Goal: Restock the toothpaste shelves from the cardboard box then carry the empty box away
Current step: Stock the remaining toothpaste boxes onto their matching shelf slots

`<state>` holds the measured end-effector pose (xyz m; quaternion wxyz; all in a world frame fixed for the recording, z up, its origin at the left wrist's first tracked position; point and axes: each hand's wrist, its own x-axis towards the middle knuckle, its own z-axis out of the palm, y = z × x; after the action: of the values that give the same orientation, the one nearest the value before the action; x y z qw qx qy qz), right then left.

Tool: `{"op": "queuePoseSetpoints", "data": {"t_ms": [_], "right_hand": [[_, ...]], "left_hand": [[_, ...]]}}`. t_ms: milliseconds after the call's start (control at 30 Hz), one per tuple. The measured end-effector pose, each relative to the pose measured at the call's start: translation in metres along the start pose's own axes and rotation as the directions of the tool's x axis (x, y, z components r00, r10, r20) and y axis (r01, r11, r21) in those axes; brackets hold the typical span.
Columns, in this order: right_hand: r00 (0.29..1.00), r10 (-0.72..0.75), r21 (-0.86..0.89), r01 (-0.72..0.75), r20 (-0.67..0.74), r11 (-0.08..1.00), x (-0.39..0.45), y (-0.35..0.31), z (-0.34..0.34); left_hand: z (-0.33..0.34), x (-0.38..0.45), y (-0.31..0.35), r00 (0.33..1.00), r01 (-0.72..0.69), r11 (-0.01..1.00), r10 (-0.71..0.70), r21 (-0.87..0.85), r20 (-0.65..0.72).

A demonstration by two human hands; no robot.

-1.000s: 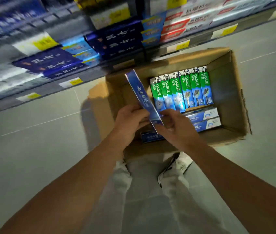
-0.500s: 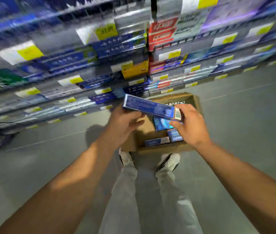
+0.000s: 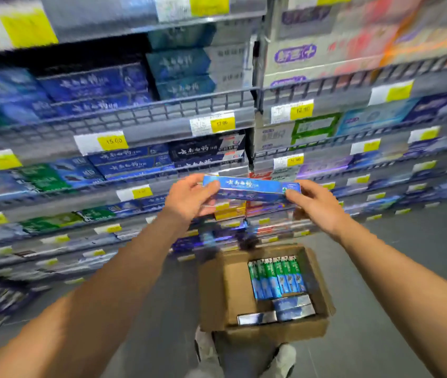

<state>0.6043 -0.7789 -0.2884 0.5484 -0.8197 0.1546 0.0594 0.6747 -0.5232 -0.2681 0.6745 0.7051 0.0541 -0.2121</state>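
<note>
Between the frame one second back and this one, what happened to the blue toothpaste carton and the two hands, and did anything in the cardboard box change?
The blue toothpaste carton came up out of the cardboard box to shelf height and turned from nearly upright to level. The left hand and right hand kept hold throughout, now one at each end. The green cartons and remaining blue cartons lie as before.

The long blue toothpaste carton [image 3: 252, 186] looks like glossy printed card. The brown cardboard box [image 3: 216, 290] is matt and plain. The grey wire shelf rails [image 3: 145, 113], blurred, seem to be metal.
</note>
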Motion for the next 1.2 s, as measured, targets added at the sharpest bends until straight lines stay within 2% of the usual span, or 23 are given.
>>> {"op": "queuePoseSetpoints", "data": {"t_ms": [167, 300, 367, 500, 633, 767, 833, 1067, 1133, 1200], "right_hand": [[0.990, -0.062, 0.123, 0.078, -0.127, 0.989, 0.001, -0.065, -0.010], [0.957, -0.191, 0.089, 0.215, -0.221, 0.973, 0.002, -0.110, -0.024], [0.941, -0.248, 0.024, 0.260, -0.231, 0.965, 0.003, -0.128, -0.031], [0.918, -0.328, 0.062, 0.349, -0.223, 0.935, 0.002, -0.165, -0.040], [0.873, -0.446, 0.043, 0.462, -0.198, 0.886, 0.000, -0.199, -0.048], [0.745, -0.611, -0.078, 0.616, -0.267, 0.784, -0.003, -0.238, -0.050], [0.690, -0.665, -0.168, 0.647, -0.285, 0.744, -0.001, -0.253, -0.050], [0.644, -0.713, -0.251, 0.668, -0.277, 0.701, 0.022, -0.292, -0.052], [0.630, -0.724, -0.258, 0.677, -0.282, 0.690, 0.029, -0.302, -0.052], [0.608, -0.730, -0.308, 0.662, -0.311, 0.683, 0.034, -0.311, -0.053]], "left_hand": [[-0.009, -0.013, 0.049, 0.995, -0.095, 0.995, 0.095, -0.006, -0.021], [-0.021, -0.025, 0.090, 0.982, -0.189, 0.982, 0.188, 0.016, 0.034], [-0.027, -0.030, 0.106, 0.974, -0.226, 0.974, 0.225, 0.008, 0.036], [-0.033, -0.040, 0.134, 0.943, -0.332, 0.943, 0.331, -0.014, -0.018], [-0.044, -0.044, 0.166, 0.878, -0.471, 0.882, 0.470, 0.011, -0.090], [-0.052, -0.049, 0.205, 0.797, -0.584, 0.811, 0.583, 0.042, -0.161], [-0.054, -0.052, 0.223, 0.766, -0.613, 0.787, 0.612, 0.063, -0.199], [-0.069, -0.043, 0.266, 0.615, -0.673, 0.676, 0.737, 0.299, -0.280], [-0.071, -0.042, 0.275, 0.601, -0.673, 0.658, 0.753, 0.337, -0.268], [-0.072, -0.040, 0.282, 0.592, -0.700, 0.649, 0.761, 0.298, -0.267]]}}
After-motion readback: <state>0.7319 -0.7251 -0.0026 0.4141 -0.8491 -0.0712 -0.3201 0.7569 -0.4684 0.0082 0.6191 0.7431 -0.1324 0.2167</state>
